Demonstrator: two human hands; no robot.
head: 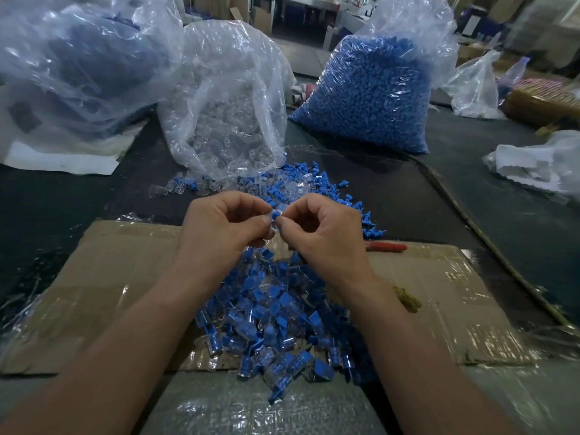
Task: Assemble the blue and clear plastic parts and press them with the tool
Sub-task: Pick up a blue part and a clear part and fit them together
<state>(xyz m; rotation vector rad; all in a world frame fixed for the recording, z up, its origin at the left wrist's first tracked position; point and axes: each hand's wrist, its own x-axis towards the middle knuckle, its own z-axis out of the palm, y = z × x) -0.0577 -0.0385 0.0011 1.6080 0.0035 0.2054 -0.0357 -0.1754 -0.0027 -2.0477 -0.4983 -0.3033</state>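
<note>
My left hand [219, 224] and my right hand [323, 227] meet above the table, fingertips together. Between them sits a small blue part [275, 215] with a clear plastic part [273, 227] just under it; the left fingers pinch the clear piece and the right fingers pinch the blue one. Below my hands a heap of joined blue-and-clear pieces [276, 321] lies on flattened cardboard [110, 293]. Loose blue and clear parts [301, 183] are scattered beyond my hands. A red-handled tool [387, 246] lies on the cardboard to the right, partly hidden by my right hand.
An open bag of clear parts [226, 114] stands behind the loose pile, and a full bag of blue parts [373, 92] is at the back right. Another big plastic bag [81, 64] fills the back left. Crumpled white plastic [539, 164] lies at the right.
</note>
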